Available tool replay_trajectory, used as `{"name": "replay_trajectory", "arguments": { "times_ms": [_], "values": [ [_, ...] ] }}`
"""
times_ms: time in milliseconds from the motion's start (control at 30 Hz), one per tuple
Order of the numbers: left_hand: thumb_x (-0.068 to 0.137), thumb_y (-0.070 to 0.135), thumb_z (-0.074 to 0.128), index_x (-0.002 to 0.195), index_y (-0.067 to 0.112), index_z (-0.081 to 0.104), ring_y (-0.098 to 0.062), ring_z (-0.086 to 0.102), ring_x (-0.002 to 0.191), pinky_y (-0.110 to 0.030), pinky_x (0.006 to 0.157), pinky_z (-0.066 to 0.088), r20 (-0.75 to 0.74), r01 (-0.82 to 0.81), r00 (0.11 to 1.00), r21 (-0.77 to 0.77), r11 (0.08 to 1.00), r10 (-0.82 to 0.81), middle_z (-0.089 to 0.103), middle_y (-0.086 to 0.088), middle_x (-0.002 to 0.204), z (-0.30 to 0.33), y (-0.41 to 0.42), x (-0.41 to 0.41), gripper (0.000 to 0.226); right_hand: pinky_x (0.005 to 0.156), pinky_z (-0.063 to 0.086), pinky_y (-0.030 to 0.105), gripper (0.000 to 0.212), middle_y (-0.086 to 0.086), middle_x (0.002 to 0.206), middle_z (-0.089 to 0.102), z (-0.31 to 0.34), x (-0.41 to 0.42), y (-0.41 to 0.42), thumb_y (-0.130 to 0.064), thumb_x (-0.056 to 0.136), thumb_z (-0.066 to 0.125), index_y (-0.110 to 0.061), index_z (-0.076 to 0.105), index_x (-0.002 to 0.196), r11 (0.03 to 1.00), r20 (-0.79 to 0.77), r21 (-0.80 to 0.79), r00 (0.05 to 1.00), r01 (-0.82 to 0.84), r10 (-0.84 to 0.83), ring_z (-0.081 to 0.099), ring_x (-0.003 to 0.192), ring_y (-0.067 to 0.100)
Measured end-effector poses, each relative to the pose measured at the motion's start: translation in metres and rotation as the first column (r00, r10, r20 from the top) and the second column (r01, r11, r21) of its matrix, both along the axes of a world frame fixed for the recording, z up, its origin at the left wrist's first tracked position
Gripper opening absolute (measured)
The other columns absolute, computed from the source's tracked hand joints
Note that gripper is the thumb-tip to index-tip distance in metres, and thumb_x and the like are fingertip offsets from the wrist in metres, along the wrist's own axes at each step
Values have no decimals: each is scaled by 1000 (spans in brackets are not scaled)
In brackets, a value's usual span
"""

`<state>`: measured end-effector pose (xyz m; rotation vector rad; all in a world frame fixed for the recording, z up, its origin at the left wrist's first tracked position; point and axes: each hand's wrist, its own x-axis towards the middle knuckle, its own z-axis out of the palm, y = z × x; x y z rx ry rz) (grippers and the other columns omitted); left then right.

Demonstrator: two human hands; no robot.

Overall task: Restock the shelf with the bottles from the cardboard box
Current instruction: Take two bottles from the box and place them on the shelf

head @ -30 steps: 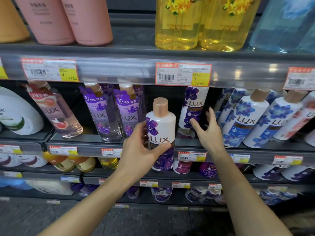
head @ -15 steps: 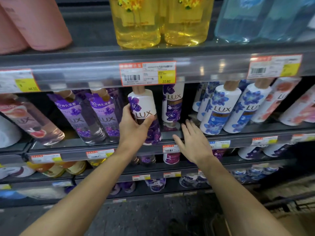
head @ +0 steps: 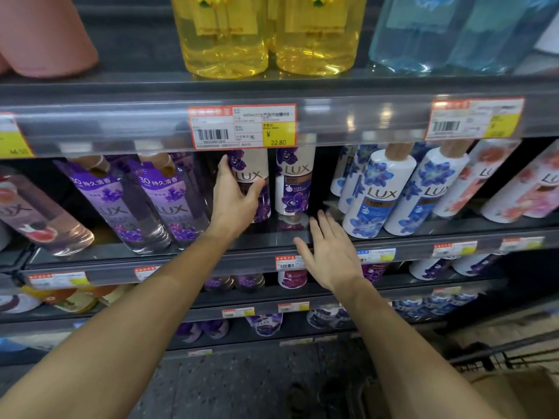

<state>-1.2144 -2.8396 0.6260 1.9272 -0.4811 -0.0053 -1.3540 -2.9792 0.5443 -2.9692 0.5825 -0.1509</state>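
Note:
My left hand (head: pixel 234 201) is wrapped around a white and purple LUX bottle (head: pixel 254 176), which stands upright on the middle shelf (head: pixel 260 240); its cap is hidden behind the shelf rail above. A matching LUX bottle (head: pixel 295 182) stands just to its right, deeper on the shelf. My right hand (head: pixel 328 252) hovers flat with fingers spread over the shelf's front edge, holding nothing. A corner of the cardboard box (head: pixel 514 391) shows at the bottom right.
Clear purple bottles (head: pixel 169 201) stand left of the held bottle, blue-flowered LUX bottles (head: pixel 378 192) to the right. Yellow bottles (head: pixel 266 34) sit on the shelf above, behind a price tag (head: pixel 242 127). A dark cart frame (head: pixel 490 355) stands by the box.
My left hand has pushed the LUX bottle up and back onto the middle shelf beside the matching one. My right hand has dropped from the shelved bottle to the shelf's front edge.

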Motion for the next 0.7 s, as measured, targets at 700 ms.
{"name": "replay_trajectory", "arguments": {
  "times_ms": [700],
  "values": [
    [80, 23, 76, 144, 15, 28, -24, 48, 125, -45, 106, 40, 51, -164, 986, 190, 968, 157, 47, -8, 134, -14, -9, 2, 81, 121, 11, 37, 72, 13, 158, 25, 0, -1, 1, -57, 96, 20, -8, 33, 147, 1000, 26, 25, 1000, 2, -2, 17, 147, 25]
  ]
}}
